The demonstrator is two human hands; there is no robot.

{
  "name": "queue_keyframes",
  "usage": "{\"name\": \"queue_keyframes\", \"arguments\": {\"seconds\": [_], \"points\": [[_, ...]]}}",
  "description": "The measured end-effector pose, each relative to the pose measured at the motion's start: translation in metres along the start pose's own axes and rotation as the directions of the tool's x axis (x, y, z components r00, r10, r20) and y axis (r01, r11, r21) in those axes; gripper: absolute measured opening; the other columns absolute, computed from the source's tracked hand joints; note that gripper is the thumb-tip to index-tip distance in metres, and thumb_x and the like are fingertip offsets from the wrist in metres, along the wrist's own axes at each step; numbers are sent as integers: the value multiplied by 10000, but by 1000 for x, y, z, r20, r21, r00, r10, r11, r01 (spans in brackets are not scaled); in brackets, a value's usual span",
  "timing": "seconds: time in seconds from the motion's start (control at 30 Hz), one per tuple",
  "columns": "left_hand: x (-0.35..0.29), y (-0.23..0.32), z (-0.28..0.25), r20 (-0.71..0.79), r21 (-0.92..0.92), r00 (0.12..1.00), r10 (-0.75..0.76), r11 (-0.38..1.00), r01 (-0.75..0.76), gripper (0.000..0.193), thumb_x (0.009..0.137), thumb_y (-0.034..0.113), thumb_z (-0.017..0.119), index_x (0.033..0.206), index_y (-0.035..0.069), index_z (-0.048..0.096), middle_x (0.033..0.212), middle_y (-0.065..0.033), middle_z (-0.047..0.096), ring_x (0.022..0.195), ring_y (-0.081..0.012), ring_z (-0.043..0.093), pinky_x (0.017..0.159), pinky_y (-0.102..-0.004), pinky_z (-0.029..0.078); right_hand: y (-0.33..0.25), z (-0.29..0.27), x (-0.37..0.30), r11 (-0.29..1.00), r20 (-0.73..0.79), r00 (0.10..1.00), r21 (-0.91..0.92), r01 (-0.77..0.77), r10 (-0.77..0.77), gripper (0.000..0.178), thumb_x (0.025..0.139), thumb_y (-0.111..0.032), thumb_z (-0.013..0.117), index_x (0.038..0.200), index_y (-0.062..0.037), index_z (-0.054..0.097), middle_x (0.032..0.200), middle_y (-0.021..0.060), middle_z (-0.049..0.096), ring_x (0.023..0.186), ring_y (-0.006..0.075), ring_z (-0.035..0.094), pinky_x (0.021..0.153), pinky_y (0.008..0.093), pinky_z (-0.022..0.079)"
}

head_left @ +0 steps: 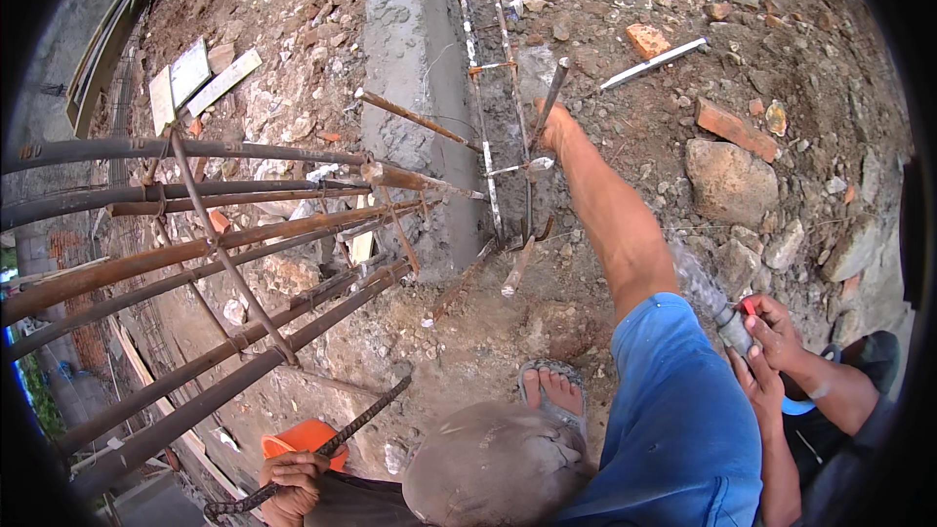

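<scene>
**Grey hose nozzle [732, 329] gripped in both hands**

Held low at the right edge. Left hand [753, 373] curled tight round it from below, right hand [781, 327] closed over its red end. Lower left, a co-worker's hand [290, 483] clenched on ribbed rebar [337, 439]. Farther off, rusty rebar cage [195, 263], concrete beam [415, 59], broken bricks [737, 127].

Dark ribbed rebar [356, 426] slants up rightward; grey hose nozzle [732, 325] sprays water.

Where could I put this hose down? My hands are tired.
The hose fits on bare dirt between the sandalled foot and the concrete beam; also gravel between the big rock and the white strip. Crowded: the rebar cage at left.
</scene>
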State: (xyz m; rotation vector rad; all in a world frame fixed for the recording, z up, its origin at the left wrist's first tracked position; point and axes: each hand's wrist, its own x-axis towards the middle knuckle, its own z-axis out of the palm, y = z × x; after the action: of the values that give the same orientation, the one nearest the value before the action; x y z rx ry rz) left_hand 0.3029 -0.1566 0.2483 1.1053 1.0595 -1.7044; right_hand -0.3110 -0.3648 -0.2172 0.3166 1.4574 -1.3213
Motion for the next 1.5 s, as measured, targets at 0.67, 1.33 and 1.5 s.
{"name": "queue_keyframes", "arguments": {"seconds": [0.67, 1.33, 1.5], "points": [[-18, -10, -4, 34, -484, 997, -76, 871, 83, 275, 1015, 339, 595, 1068, 76, 653, 747, -20, 534, 608, -133, 545, 513, -268, 491, 20, 37, 18, 893, -13, 955, -360, 271, -296, 223, 915, -50, 501, 854, 114, 639, 719, 165, 664, 546, 261, 642, 462, 380, 504], [-22, -12, 0, -103, -35, 971, 214, 975, -218, 136, 1014, 131, 529, 927, 26, 519, 724, -18, 531, 599, -119, 545, 514, -258, 477, 4, 57, 39, 983, 552, 825, -184, -23, 123, 726, 892, -124, 633, 1538, 37, 343, 1450, 295, 506, 1302, 356, 561, 1048, 471, 487], [10, -12, 16, -96, 363, 982, 164, 924, -119, 117, 1002, 110, 518, 916, 31, 516, 713, -12, 514, 581, -116, 526, 536, -252, 473, -21, 30, 91, 185, 409, 462, -557, 809, -787, 795, 834, -25, 531, 1584, -9, 266, 1584, 344, 301, 1490, 435, 312, 1231, 517, 218]]}}
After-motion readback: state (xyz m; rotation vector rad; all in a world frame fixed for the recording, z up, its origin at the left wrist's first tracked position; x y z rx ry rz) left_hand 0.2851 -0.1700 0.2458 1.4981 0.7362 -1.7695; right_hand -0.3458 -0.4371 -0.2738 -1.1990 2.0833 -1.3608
